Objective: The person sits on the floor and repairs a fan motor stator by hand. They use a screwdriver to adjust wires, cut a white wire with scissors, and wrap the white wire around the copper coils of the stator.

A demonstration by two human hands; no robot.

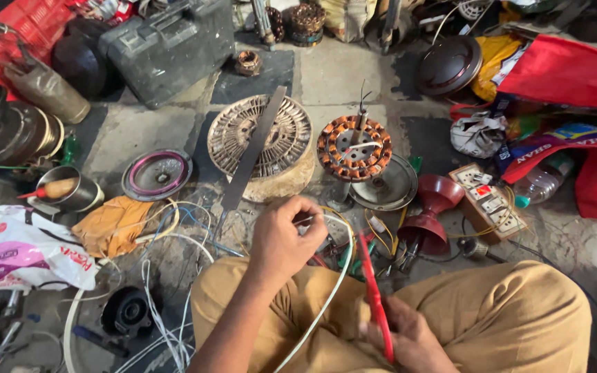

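White wire (326, 304) is running lengthwise between both hands: left hand (285, 242) is pinching its far end, right hand (409, 338) is gripping red-handled pliers (374, 297).

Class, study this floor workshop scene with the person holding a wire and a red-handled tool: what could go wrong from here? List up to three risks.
1. The left hand pinches a thin wire close to the red-handled tool held by the right hand; a slip might nick fingers.
2. Loose wires loop across the floor by the knees and could snag or tangle.
3. The wound stator perches on a stand beside a socket board; a tug on its leads might topple it.
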